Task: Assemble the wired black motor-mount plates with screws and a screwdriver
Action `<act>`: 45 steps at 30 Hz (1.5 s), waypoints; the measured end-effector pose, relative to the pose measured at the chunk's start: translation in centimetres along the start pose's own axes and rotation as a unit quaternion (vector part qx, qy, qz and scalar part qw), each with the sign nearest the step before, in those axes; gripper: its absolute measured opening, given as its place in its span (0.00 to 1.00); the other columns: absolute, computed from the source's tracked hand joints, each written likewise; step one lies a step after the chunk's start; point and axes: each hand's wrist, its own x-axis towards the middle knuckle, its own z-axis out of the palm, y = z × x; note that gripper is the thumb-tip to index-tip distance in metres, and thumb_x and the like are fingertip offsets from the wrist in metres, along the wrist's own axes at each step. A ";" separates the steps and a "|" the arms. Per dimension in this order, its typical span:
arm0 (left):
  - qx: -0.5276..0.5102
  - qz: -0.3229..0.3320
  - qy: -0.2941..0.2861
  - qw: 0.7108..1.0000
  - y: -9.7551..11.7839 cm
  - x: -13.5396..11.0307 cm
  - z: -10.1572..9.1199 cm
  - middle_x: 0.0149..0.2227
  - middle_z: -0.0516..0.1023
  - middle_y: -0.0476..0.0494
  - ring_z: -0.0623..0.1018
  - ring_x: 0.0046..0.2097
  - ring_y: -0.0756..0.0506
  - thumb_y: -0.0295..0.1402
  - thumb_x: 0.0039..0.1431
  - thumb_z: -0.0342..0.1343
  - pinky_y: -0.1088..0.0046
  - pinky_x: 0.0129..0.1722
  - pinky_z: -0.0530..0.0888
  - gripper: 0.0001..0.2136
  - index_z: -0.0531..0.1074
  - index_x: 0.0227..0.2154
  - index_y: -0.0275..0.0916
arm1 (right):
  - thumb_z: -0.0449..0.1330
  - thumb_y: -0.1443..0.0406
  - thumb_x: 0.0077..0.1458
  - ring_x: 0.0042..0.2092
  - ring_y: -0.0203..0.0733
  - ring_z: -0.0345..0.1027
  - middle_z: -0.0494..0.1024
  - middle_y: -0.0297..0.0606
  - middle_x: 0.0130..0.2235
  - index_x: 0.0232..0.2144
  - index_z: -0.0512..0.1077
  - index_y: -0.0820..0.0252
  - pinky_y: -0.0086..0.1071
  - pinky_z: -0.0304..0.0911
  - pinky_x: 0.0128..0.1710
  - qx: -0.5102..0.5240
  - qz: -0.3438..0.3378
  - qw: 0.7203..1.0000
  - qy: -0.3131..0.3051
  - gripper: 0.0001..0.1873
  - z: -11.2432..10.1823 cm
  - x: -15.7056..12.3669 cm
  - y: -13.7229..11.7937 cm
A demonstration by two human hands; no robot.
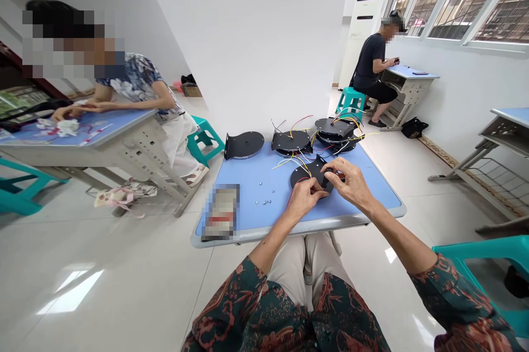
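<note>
On the blue tabletop (248, 176) in front of me lies a black round plate (301, 173) with a raised edge bracket and white, yellow and red wires. My left hand (305, 198) grips its near edge, fingers curled and thumb against the plate. Just to the right, my right hand (350, 180) is closed in a pinch over the plate's right side. Whatever sits between those fingertips is too small or hidden to name. Several small silvery screws or nuts (264, 202) are scattered left of the plate.
Along the table's far edge stand a black plate without visible wires (244, 144), a wired plate (291, 141) and a wired stack (334, 127). A blurred flat object (221, 211) lies front left. Two people sit at other desks, left and far right. A green stool (483, 253) stands at right.
</note>
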 end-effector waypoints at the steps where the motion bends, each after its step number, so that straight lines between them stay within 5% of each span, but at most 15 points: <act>1: -0.002 -0.001 0.001 1.000 0.1 0.0 0.0 0.24 0.74 0.53 0.71 0.28 0.51 0.36 0.56 0.66 0.76 0.30 0.64 0.13 0.69 0.22 0.38 | 0.58 0.58 0.62 0.35 0.43 0.66 0.71 0.38 0.33 0.37 0.77 0.54 0.35 0.65 0.34 0.001 0.006 1.000 0.012 0.10 0.2 -0.1 0.0; 5: -0.013 -0.007 0.000 1.000 -0.1 0.0 0.0 0.24 0.75 0.53 0.71 0.27 0.52 0.35 0.56 0.65 0.76 0.30 0.65 0.12 0.69 0.23 0.38 | 0.58 0.66 0.58 0.36 0.43 0.67 0.72 0.39 0.35 0.37 0.77 0.54 0.37 0.67 0.38 -0.014 0.000 0.999 0.033 0.07 0.8 -0.1 -0.1; 11: -0.017 -0.001 0.007 1.000 -0.7 0.1 0.4 0.24 0.74 0.54 0.71 0.27 0.52 0.35 0.55 0.66 0.76 0.30 0.65 0.12 0.70 0.23 0.38 | 0.55 0.73 0.51 0.41 0.44 0.71 0.78 0.39 0.39 0.44 0.75 0.54 0.39 0.68 0.43 -0.019 -0.039 0.999 0.007 0.19 0.2 0.5 0.4; 15: -0.022 0.004 0.000 1.000 -0.8 0.1 0.3 0.25 0.75 0.53 0.72 0.28 0.51 0.34 0.54 0.66 0.76 0.31 0.66 0.09 0.73 0.25 0.37 | 0.52 0.74 0.49 0.42 0.43 0.75 0.80 0.36 0.39 0.48 0.72 0.54 0.38 0.70 0.43 0.051 -0.020 0.998 -0.033 0.25 -0.3 1.0 0.6; 21: -0.042 0.014 -0.047 0.998 -0.8 0.1 -0.2 0.29 0.80 0.48 0.76 0.32 0.49 0.30 0.57 0.62 0.75 0.35 0.70 0.08 0.74 0.23 0.37 | 0.54 0.68 0.56 0.43 0.44 0.75 0.81 0.37 0.40 0.47 0.73 0.53 0.40 0.69 0.45 0.070 -0.027 0.995 -0.062 0.17 -0.4 0.6 0.1; 29: -0.003 0.015 -0.016 1.000 -0.5 0.0 0.1 0.24 0.76 0.52 0.72 0.28 0.51 0.31 0.58 0.62 0.76 0.31 0.66 0.09 0.73 0.23 0.37 | 0.58 0.65 0.54 0.39 0.44 0.72 0.79 0.37 0.37 0.36 0.73 0.54 0.37 0.67 0.41 -0.004 0.013 0.999 0.038 0.06 0.7 0.2 -0.6; 39: -0.002 0.008 -0.013 1.000 -0.7 0.1 0.2 0.24 0.76 0.51 0.72 0.28 0.51 0.36 0.58 0.64 0.75 0.31 0.66 0.12 0.72 0.23 0.38 | 0.64 0.63 0.47 0.34 0.43 0.72 0.78 0.34 0.31 0.34 0.70 0.55 0.39 0.70 0.39 0.015 0.104 0.988 0.113 0.10 1.1 -0.1 0.9; 45: -0.004 -0.001 -0.001 1.000 -0.8 0.1 0.3 0.24 0.74 0.52 0.71 0.27 0.51 0.37 0.54 0.67 0.75 0.30 0.65 0.13 0.71 0.22 0.38 | 0.61 0.59 0.53 0.41 0.46 0.76 0.82 0.38 0.37 0.37 0.75 0.56 0.43 0.71 0.45 0.179 0.059 0.980 -0.065 0.10 -0.7 0.6 0.4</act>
